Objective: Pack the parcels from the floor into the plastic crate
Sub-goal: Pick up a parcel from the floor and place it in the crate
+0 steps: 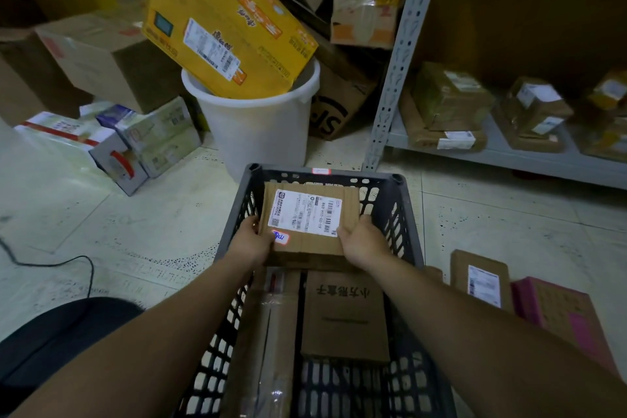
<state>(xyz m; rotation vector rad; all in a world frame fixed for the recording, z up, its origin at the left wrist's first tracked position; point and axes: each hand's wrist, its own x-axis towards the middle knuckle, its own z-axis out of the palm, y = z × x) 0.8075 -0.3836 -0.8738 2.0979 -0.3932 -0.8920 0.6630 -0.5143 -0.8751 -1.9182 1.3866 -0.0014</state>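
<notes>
A dark plastic crate [409,214] with slotted walls stands on the floor in front of me. Both hands hold a brown cardboard parcel [307,244] with a white shipping label over the crate's far end. My left hand [252,243] grips its left edge, my right hand [363,241] its right edge. Below it in the crate lie a square brown box [344,314] with printed characters and a long brown parcel [271,332] along the left wall. On the floor right of the crate lie a flat brown parcel [481,280] and a pink parcel [563,312].
A white bucket [251,132] holding a tilted yellow carton [224,17] stands just beyond the crate. Cardboard boxes [112,54] pile at the left and back. A grey metal shelf [509,153] with wrapped parcels runs along the right. A black cable [51,263] crosses the floor at left.
</notes>
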